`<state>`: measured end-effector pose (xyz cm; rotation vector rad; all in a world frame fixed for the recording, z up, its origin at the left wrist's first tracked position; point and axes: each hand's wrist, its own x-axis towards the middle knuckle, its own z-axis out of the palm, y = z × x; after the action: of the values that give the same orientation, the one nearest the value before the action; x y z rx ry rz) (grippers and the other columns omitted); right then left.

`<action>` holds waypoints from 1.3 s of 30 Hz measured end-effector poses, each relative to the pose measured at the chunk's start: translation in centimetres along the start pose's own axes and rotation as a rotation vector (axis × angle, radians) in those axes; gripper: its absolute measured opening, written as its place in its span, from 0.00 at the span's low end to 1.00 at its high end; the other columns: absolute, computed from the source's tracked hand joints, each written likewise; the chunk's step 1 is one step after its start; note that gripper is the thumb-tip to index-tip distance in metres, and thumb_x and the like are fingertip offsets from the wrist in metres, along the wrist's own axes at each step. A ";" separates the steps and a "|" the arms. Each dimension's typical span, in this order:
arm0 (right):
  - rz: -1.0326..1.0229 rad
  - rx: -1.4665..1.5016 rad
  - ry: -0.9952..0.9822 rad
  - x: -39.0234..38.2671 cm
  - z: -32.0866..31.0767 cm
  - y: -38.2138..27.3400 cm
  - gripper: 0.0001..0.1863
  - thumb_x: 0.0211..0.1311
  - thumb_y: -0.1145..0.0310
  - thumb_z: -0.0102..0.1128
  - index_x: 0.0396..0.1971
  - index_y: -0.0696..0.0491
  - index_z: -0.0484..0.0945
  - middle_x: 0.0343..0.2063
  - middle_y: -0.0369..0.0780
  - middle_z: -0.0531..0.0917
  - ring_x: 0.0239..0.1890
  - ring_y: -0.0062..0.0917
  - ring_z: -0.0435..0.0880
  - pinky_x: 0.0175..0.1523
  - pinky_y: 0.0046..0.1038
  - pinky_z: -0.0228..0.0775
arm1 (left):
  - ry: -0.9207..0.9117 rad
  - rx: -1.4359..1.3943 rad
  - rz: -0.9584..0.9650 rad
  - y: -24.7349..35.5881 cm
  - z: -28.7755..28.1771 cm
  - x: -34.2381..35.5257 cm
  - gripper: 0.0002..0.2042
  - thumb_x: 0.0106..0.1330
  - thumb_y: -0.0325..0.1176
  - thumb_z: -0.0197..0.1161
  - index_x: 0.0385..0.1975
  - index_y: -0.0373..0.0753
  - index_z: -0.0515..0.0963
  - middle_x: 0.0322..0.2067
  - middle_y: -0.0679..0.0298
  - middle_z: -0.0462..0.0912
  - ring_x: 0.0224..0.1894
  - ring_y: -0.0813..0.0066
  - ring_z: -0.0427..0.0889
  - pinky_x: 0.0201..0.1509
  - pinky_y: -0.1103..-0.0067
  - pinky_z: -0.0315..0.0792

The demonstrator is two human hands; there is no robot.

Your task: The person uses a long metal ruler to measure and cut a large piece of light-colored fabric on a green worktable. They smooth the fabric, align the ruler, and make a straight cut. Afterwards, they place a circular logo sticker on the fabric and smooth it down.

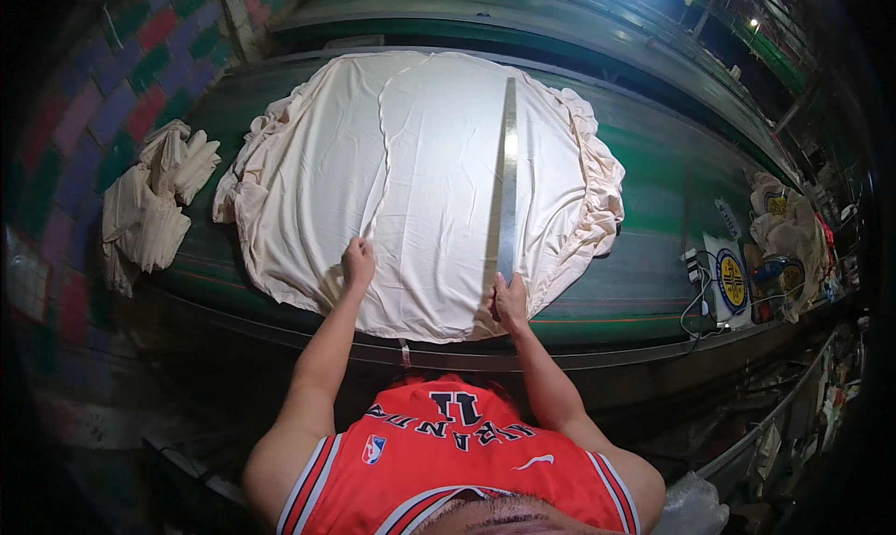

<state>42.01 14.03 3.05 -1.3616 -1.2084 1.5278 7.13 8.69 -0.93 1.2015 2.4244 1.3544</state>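
Note:
A large cream cloth (439,180) lies spread on the long green table (644,190), its left and right sides bunched into ruffled folds. My left hand (358,263) is closed on the near end of a twisted fold that runs up the cloth to its far edge. My right hand (509,302) grips the near end of a long, flat metal ruler (509,180). The ruler points away from me over the right part of the cloth and casts a dark shadow along its left side. Whether it touches the cloth, I cannot tell.
A crumpled heap of cream cloth (154,208) sits at the table's left end. On the right end are a printed bag (733,278), a white cable (695,302) and more bundled cloth (784,227). A painted brick wall (121,97) stands left; more long tables (420,13) lie beyond.

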 end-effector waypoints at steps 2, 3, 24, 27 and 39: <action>0.012 -0.029 -0.021 -2.0 0.6 -0.5 0.13 0.74 0.62 0.52 0.33 0.53 0.64 0.17 0.35 0.73 0.12 0.20 0.72 0.14 0.24 0.62 | 0.094 -0.145 -0.063 1.1 -1.0 1.4 0.10 0.66 0.33 0.62 0.37 0.31 0.76 0.28 0.56 0.83 0.32 0.59 0.83 0.39 0.68 0.75; 0.015 -0.053 -0.035 -3.0 0.8 -0.3 0.13 0.74 0.62 0.52 0.33 0.53 0.64 0.17 0.35 0.73 0.12 0.20 0.72 0.14 0.24 0.62 | 0.098 -0.190 -0.062 1.6 -1.6 2.0 0.10 0.66 0.34 0.62 0.37 0.31 0.76 0.28 0.57 0.83 0.31 0.62 0.82 0.38 0.70 0.75; -0.149 -0.470 -0.192 -4.8 7.1 2.1 0.16 0.72 0.62 0.55 0.34 0.62 0.71 0.15 0.43 0.79 0.14 0.28 0.80 0.19 0.33 0.69 | 0.009 -0.497 -0.083 -0.1 -7.3 5.6 0.10 0.68 0.33 0.59 0.39 0.31 0.77 0.29 0.64 0.81 0.30 0.78 0.78 0.38 0.80 0.73; -0.125 -0.443 -0.215 -3.6 7.9 0.7 0.16 0.72 0.62 0.55 0.34 0.62 0.71 0.15 0.43 0.79 0.13 0.27 0.79 0.18 0.32 0.69 | 0.010 -0.512 -0.123 -1.2 -8.0 6.4 0.09 0.68 0.32 0.59 0.39 0.31 0.77 0.29 0.64 0.81 0.30 0.79 0.78 0.37 0.80 0.74; -0.147 -0.469 -0.255 4.8 12.8 -4.8 0.16 0.74 0.63 0.52 0.31 0.61 0.69 0.15 0.40 0.78 0.11 0.23 0.77 0.13 0.28 0.64 | 0.091 -0.602 -0.216 -5.2 -9.4 11.7 0.14 0.66 0.27 0.61 0.50 0.32 0.73 0.35 0.63 0.77 0.25 0.79 0.75 0.30 0.82 0.72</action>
<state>28.40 17.77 6.16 -1.3508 -1.8736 1.3947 -8.07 8.93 3.80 0.7161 1.8928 1.8946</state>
